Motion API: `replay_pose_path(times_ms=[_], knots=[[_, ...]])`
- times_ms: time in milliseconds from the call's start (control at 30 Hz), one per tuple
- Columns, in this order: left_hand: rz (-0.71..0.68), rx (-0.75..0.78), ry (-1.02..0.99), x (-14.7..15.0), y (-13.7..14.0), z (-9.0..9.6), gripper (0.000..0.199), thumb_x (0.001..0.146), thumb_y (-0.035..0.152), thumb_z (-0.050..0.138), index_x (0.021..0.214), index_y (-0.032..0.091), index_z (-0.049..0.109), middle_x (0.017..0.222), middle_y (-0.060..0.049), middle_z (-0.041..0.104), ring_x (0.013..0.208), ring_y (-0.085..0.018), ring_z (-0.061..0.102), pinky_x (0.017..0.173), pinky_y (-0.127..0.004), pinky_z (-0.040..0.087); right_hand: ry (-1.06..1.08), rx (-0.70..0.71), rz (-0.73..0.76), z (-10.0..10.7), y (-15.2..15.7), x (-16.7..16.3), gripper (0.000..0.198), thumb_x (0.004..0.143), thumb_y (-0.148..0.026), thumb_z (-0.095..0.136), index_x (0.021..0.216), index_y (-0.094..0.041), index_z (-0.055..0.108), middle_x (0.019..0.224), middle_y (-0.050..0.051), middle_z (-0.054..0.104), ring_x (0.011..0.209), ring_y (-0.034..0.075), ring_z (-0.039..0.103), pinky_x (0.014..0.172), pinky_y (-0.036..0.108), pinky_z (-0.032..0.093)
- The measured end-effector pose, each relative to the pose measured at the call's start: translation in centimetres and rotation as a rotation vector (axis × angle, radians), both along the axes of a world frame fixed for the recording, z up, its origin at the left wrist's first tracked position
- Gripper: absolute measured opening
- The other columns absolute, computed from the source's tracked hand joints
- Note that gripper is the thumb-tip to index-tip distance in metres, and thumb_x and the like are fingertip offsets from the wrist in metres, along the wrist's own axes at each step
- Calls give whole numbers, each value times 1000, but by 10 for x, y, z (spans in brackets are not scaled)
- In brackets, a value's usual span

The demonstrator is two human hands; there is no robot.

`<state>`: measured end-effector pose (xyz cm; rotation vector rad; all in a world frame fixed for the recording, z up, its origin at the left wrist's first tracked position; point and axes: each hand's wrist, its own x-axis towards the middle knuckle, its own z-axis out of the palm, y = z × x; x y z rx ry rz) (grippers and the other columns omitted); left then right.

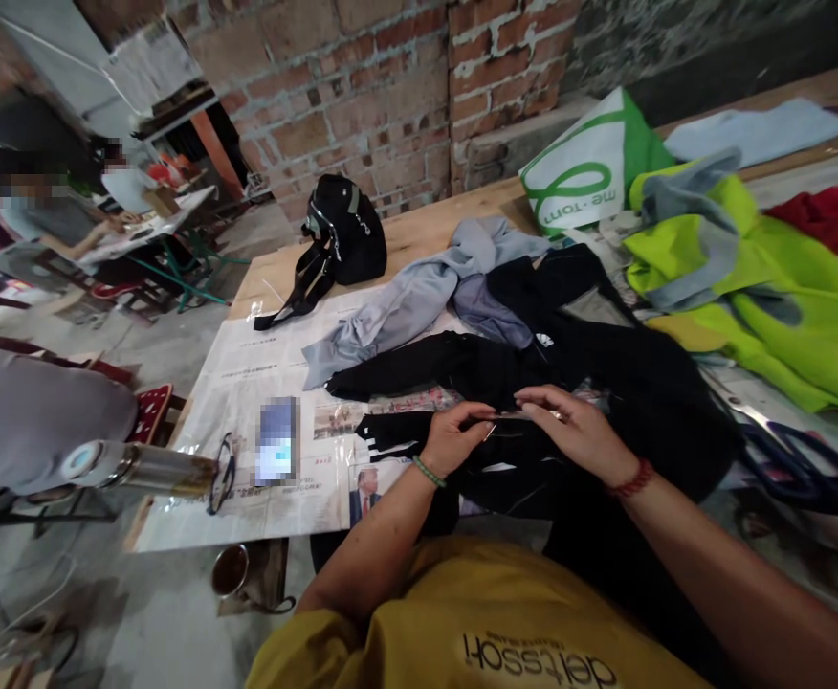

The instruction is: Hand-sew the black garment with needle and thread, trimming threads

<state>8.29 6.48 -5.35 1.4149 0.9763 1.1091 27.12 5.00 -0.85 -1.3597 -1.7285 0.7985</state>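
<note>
My left hand point(453, 442), with a green bead bracelet at the wrist, has thumb and forefinger pinched together. A thin bright sliver that looks like a needle point(492, 431) sticks out by its thumb tip. Level with it, my right hand point(575, 431) wears a red bracelet, and its thumb and forefinger come together at the tips. What those fingertips hold is too small to make out. Both hands are over a black garment point(649, 383), which spreads across the table edge and has a small white logo. A light grey cloth point(405, 311) lies behind it.
Large dark-handled scissors point(806, 464) lie at right, near yellow-green clothing point(770, 287). A green-and-white bag point(584, 172) and a black bag point(347, 230) stand behind. Newspaper point(239, 354) carries a phone point(275, 440), glasses point(224, 474) and a flask point(139, 466). Below is a cup point(231, 572). People sit at left.
</note>
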Motion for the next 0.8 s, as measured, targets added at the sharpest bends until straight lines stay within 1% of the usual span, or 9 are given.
replay_pose_path(times_ms=[67, 100, 167, 333, 433, 500, 600, 667, 800], knots=[[26, 24, 25, 0, 0, -1, 20, 71, 20, 64, 89, 15, 67, 82, -5, 69, 76, -14, 63, 75, -27, 50, -137, 160, -51, 6, -2, -6, 23, 82, -39, 50, 73, -21, 60, 74, 4, 63, 71, 17, 59, 69, 31, 45], [36, 28, 37, 0, 0, -1, 19, 71, 20, 64, 89, 15, 67, 82, -5, 69, 76, -14, 63, 74, -27, 50, -203, 211, -47, 8, -4, -11, 27, 82, -40, 51, 64, -21, 57, 65, 3, 60, 65, 15, 56, 66, 30, 43], [48, 37, 63, -1, 0, -1, 19, 71, 20, 63, 89, 15, 67, 82, -5, 69, 75, -14, 63, 72, -27, 51, -305, 241, -6, 7, -13, -19, 34, 82, -42, 51, 55, -21, 53, 56, 1, 55, 56, 14, 52, 62, 29, 40], [67, 104, 161, -2, -2, 3, 17, 72, 18, 64, 88, 17, 68, 84, -5, 70, 78, -15, 63, 75, -27, 51, -396, 110, 53, -14, -28, -35, 27, 83, -41, 50, 70, -23, 65, 63, 0, 64, 57, 14, 56, 64, 30, 41], [54, 168, 197, -3, -3, 6, 16, 72, 18, 65, 88, 17, 69, 82, -5, 70, 77, -15, 64, 75, -27, 51, -324, -25, 63, -21, -27, -38, 27, 83, -41, 48, 75, -24, 67, 67, 0, 67, 58, 15, 59, 60, 29, 42], [45, 219, 210, -4, -3, 6, 15, 74, 17, 64, 88, 17, 69, 83, -5, 70, 78, -15, 64, 76, -27, 51, -257, -104, 20, -20, -27, -41, 30, 81, -45, 48, 82, -23, 68, 65, 1, 67, 54, 15, 58, 54, 28, 41], [35, 284, 230, -4, -2, 4, 14, 75, 18, 64, 88, 17, 69, 84, -5, 70, 79, -15, 63, 77, -27, 50, -225, -130, -83, -15, -26, -46, 37, 78, -52, 50, 86, -20, 67, 55, 1, 61, 46, 15, 52, 48, 28, 39], [35, 304, 236, -5, -1, 2, 14, 75, 18, 64, 88, 16, 69, 85, -5, 70, 80, -15, 63, 78, -26, 50, -225, -131, -79, -14, -26, -48, 39, 77, -53, 50, 81, -19, 67, 52, 1, 60, 46, 15, 52, 50, 29, 40], [43, 319, 240, -5, -1, 2, 14, 75, 17, 63, 88, 16, 69, 85, -5, 70, 81, -15, 63, 79, -27, 50, -124, -183, 10, -21, -25, -47, 36, 79, -49, 48, 80, -21, 70, 72, 4, 69, 63, 19, 62, 59, 31, 46]])
